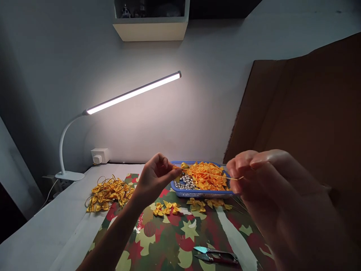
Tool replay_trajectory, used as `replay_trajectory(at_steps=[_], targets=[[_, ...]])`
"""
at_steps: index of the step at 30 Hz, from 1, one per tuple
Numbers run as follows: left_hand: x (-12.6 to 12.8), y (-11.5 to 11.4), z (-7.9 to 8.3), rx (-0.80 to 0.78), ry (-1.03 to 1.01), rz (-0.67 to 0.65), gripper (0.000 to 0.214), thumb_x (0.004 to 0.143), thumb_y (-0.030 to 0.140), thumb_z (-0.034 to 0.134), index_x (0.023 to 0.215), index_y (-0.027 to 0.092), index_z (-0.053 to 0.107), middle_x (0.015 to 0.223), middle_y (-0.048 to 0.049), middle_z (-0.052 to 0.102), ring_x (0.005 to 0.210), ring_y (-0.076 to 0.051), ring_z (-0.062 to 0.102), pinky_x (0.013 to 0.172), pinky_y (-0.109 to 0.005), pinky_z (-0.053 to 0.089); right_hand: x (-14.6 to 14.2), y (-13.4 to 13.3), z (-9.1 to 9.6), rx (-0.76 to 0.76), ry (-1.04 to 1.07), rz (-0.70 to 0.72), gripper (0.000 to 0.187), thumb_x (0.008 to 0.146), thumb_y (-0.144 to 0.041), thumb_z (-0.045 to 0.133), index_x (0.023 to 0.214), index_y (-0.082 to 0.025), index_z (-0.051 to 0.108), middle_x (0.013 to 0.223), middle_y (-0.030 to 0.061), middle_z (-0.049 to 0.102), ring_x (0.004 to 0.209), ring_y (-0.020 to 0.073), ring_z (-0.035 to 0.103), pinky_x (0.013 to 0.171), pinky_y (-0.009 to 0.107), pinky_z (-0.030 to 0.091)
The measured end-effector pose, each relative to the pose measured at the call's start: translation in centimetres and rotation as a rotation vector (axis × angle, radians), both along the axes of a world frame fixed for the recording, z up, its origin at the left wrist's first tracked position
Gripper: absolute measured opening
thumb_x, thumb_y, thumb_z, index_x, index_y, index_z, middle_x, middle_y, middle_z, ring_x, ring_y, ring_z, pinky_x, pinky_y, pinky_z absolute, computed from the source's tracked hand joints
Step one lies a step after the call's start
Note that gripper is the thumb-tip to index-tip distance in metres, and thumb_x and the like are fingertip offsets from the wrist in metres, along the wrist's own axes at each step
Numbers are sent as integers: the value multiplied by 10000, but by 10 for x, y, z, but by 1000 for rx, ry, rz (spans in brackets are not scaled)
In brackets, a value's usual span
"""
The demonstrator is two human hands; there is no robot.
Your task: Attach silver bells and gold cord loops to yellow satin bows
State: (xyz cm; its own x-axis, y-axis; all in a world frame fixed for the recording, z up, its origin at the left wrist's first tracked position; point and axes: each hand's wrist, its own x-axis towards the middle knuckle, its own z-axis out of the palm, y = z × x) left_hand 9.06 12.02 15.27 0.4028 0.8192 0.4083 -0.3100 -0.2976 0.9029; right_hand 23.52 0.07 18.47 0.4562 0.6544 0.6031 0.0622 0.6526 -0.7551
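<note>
My left hand [158, 178] is closed in a pinch on a small yellow ribbon bow [184, 165], mostly covered by the fingertips. From there a thin yellowish cord [208, 174] stretches taut to the right. The cord's other end is pinched in my right hand [270, 188], close to the camera and slightly blurred. Behind the hands, a blue basket [201, 194] holds a heap of orange-yellow bows [208, 176] and silver beads [185, 181]. Three yellow bows [166, 208] lie in front of it, with more corded bows [197, 205] to their right.
Thread snips [216, 256] lie on the camouflage-patterned mat [158, 241] near the front. A pile of corded bows [108, 194] is at left. A white desk lamp [69, 175] is lit behind it. A large cardboard sheet [304, 109] leans at right.
</note>
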Motion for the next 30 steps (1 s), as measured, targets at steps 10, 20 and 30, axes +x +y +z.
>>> replay_trajectory(at_steps=[10, 20, 30], targets=[[0, 0, 5, -160, 14, 117, 327, 573, 151, 809, 600, 164, 483, 587, 25, 599, 582, -101, 604, 611, -236, 487, 4, 23, -7, -28, 30, 115, 141, 805, -365, 657, 726, -253, 622, 669, -23, 684, 544, 121, 649, 531, 252, 574], [0, 4, 2, -152, 19, 139, 347, 579, 161, 803, 601, 173, 457, 558, 22, 611, 543, -85, 557, 578, -224, 467, 11, 28, -11, -83, -8, 170, 111, 799, -330, 652, 712, -260, 646, 650, -17, 678, 668, 167, 710, 632, 282, 628], [0, 1, 4, -132, 16, 140, 411, 567, 139, 794, 564, 187, 385, 524, 42, 580, 511, -79, 521, 549, -229, 447, 7, 21, -11, -77, 3, 107, 115, 776, -294, 677, 670, -251, 671, 637, -3, 699, 638, 181, 718, 607, 288, 640]])
